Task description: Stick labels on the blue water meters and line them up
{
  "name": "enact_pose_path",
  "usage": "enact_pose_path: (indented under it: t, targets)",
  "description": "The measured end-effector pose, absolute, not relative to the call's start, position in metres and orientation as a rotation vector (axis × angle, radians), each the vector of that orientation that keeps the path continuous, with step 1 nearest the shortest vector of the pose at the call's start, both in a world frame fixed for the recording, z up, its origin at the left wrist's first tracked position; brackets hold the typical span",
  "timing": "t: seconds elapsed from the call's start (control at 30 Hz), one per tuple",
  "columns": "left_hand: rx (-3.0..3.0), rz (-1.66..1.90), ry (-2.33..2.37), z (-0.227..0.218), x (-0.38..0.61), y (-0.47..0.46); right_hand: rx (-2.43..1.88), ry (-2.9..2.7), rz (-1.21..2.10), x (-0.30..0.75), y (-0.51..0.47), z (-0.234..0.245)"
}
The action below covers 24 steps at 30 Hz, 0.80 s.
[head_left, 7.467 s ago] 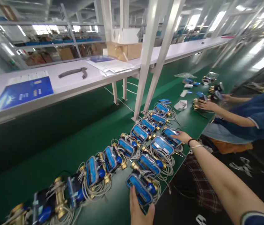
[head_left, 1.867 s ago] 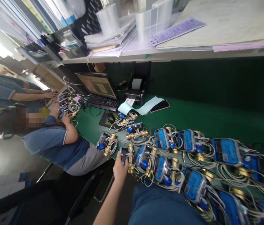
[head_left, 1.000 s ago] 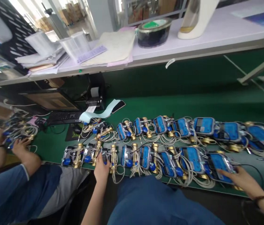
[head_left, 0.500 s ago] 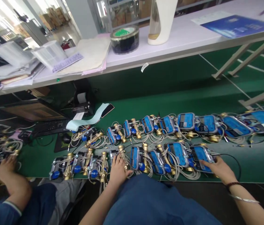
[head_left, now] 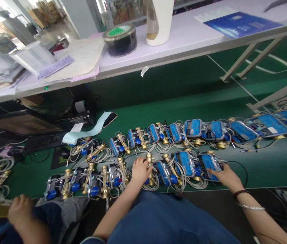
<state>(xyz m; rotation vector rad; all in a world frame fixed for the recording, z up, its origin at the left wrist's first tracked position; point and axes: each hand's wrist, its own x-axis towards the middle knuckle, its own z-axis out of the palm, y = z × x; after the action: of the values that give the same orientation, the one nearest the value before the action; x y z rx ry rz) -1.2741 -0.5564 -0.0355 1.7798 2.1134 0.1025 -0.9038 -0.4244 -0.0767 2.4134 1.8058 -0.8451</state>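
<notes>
Two rows of meters with brass pipe bodies, coiled grey cables and boxes, many blue-faced, lie on the green bench. My left hand (head_left: pixel 141 171) is over a meter (head_left: pixel 149 159) in the front row, its fingers curled round it and hiding most of its box. At the right end of that row, my right hand (head_left: pixel 227 177) grips another blue-faced meter (head_left: pixel 206 162), thumb on the face and fingers at the far side. Between my hands lie more meters, among them a tilted blue-faced meter (head_left: pixel 163 173).
A raised white shelf (head_left: pixel 184 51) behind the bench carries a tape roll (head_left: pixel 120 40), papers and a blue sheet (head_left: pixel 240 24). A label printer (head_left: pixel 82 113), phone (head_left: pixel 110 119) and keyboard (head_left: pixel 44 140) stand at left. A co-worker's hand (head_left: pixel 21 210) is at lower left.
My left hand has left one front-row meter and moved right onto the neighbouring one. My right hand stays on its meter. The co-worker's hands have drawn back from the bench. The view has shifted.
</notes>
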Motion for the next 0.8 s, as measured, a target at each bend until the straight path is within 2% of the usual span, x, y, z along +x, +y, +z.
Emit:
enact_pose_path:
  t: [0.17,0.4,0.57,0.8]
  targets:
    - [1.655,0.021,2.234,-0.024,-1.295,-0.566,2.402,1.741,-0.876,-0.906,-0.425,-0.075]
    - [1.931,0.095,1.764,-0.031,-1.192,-0.538,2.419,1.733,-0.91,-0.912,-0.43,-0.07]
    - [2.031,0.105,1.599,-0.042,-1.207,-0.528,2.412,1.811,-0.971,-0.913,-0.429,-0.068]
    - [2.068,0.21,1.582,-0.023,-1.184,-0.483,2.459,1.827,-1.019,-0.915,-0.428,-0.068]
